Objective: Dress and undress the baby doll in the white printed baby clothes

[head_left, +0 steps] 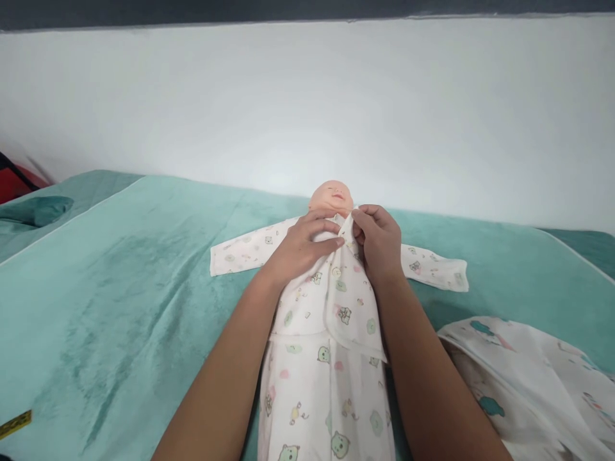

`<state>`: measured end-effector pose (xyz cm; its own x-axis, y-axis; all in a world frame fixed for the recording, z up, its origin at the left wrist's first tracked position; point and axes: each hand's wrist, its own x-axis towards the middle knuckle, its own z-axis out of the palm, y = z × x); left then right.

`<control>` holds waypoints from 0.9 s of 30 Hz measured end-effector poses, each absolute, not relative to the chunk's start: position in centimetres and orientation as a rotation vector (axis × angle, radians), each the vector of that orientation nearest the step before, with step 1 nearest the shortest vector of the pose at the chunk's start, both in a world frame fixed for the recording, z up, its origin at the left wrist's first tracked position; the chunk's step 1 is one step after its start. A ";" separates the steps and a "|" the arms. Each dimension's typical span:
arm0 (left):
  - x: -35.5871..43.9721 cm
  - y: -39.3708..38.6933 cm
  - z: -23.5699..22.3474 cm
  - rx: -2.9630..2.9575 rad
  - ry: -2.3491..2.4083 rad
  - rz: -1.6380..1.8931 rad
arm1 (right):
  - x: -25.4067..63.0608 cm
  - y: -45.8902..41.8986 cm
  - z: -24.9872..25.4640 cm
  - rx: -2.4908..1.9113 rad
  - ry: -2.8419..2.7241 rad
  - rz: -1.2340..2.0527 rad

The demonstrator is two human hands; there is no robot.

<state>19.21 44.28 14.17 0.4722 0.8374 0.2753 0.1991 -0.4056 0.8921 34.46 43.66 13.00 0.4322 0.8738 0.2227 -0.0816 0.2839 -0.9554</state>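
A baby doll (331, 194) lies on its back, its head toward the wall. It wears a white baby shirt (307, 304) with bear prints, the sleeves spread to both sides. Matching printed trousers (331, 403) cover its lower body. My left hand (310, 243) rests on the chest of the shirt, fingers stretched out and thumb apart. Near the neck, my right hand (377, 237) pinches the shirt's front edge between thumb and fingers. The front panel overlaps loosely, its lower corner lying over the trousers.
A teal plush blanket (144, 275) covers the bed, which meets a white wall (288, 102). At the lower right lies a crumpled white printed cloth (538, 378). A yellow-and-black strip (16, 424) is at lower left, and something red (16, 186) at far left.
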 end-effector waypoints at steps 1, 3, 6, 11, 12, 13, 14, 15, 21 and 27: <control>19.3 44.2 14.2 1.883 0.903 0.953 | 34.5 43.7 13.0 -1.090 -0.905 0.772; 19.6 44.0 14.3 1.907 0.967 0.966 | 34.5 43.7 13.0 -1.076 -0.900 0.776; 20.0 43.9 14.3 1.959 1.024 0.998 | 34.4 43.7 13.0 -1.053 -0.894 0.787; 20.3 43.8 14.3 2.015 1.045 1.055 | 34.4 43.6 13.1 -1.033 -0.863 0.809; 20.4 43.8 14.3 2.021 1.039 1.060 | 34.4 43.6 13.2 -1.028 -0.854 0.815; 20.4 43.8 14.3 2.028 1.035 1.063 | 34.4 43.5 13.2 -1.021 -0.848 0.817; 20.4 43.8 14.3 2.037 1.036 1.064 | 34.4 43.5 13.2 -1.013 -0.844 0.817; 20.5 43.7 14.3 2.049 1.042 1.066 | 34.4 43.5 13.2 -1.007 -0.843 0.816; 20.7 43.5 14.1 2.202 1.113 1.097 | 34.5 43.6 13.1 -0.971 -0.871 0.800; 20.9 43.4 14.0 2.333 1.165 1.128 | 34.6 43.6 12.9 -0.933 -0.835 0.825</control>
